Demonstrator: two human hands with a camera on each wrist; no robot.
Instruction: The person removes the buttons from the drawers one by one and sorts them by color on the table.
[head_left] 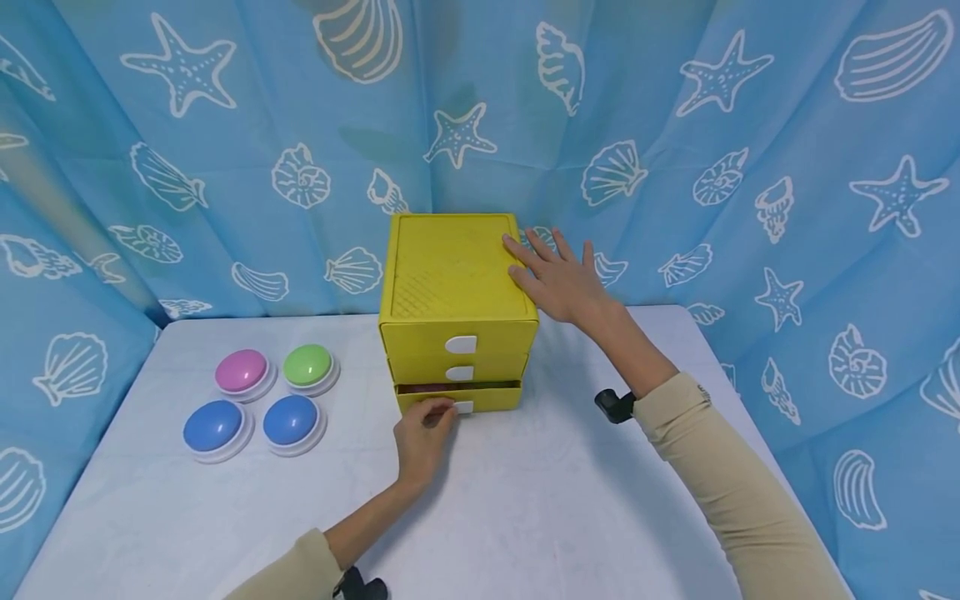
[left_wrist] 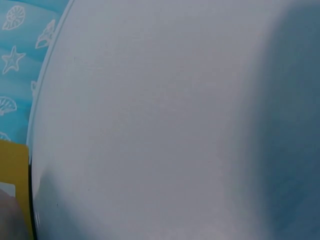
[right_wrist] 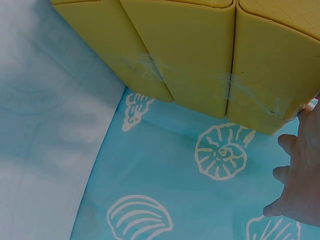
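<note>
A yellow three-drawer box [head_left: 456, 267] stands at the back middle of the table. Its bottom drawer [head_left: 495, 400] is pulled slightly out, showing a narrow dark gap with something reddish inside, mostly hidden. My left hand [head_left: 422, 442] pinches the white handle [head_left: 465, 407] of that drawer, fingers curled at its left end. In the left wrist view only a bit of this hand [left_wrist: 11, 220] shows, by the yellow front. With fingers spread, my right hand [head_left: 562, 283] rests against the box's upper right edge. The right wrist view shows this hand [right_wrist: 302, 175] beside the box's side wall [right_wrist: 185, 50].
Left of the box sit several round push lights or buttons on white bases: a pink one [head_left: 242, 370], a green one [head_left: 307, 365] and blue ones [head_left: 291, 419]. A blue seashell curtain [head_left: 480, 83] hangs behind the white table [head_left: 570, 500]. Clear tape [right_wrist: 150, 67] crosses the box's side.
</note>
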